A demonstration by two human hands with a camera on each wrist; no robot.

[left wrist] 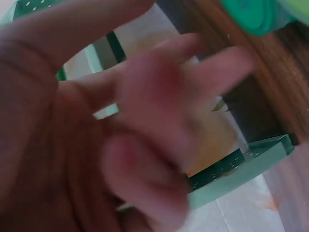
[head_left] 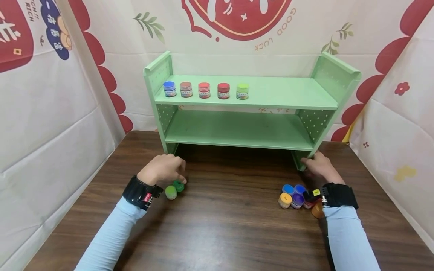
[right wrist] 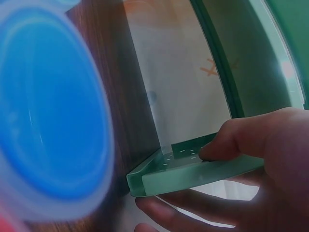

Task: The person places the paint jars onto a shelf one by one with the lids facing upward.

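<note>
Printed cloth panels in cream and red wall in a dark wooden tabletop (head_left: 223, 222), seen from the head camera. On it stands a pale green shelf rack (head_left: 251, 113) with five small paint jars (head_left: 205, 90) in a row on its upper board. The left hand (head_left: 162, 169) hovers with curled fingers over a dark green jar (head_left: 178, 185) and a light green jar (head_left: 171, 192) beside it; whether it touches either one I cannot tell. The right hand (head_left: 318, 167) is at the rack's right foot, and behind its wrist sits a tight cluster of jars (head_left: 295, 195) with blue, yellow, purple and orange lids.

From the left wrist, the left hand (left wrist: 125, 145) fills the picture, blurred, fingers (left wrist: 217, 67) loosely spread and holding nothing, with the dark green jar (left wrist: 256, 14) just beyond the fingertips and the rack's foot (left wrist: 241, 169) behind.

From the right wrist, the right hand (right wrist: 241, 169) pinches the rack's foot (right wrist: 188, 171), thumb on top and fingers beneath, while a blue lid (right wrist: 48, 116) looms close to the lens.

Risks, as I judge them: a tug on that foot could tilt or slide the rack and send the upper jars rolling; the right wrist could knock the cluster behind it; and the left hand's loose reach could nudge the round green jars away.
</note>
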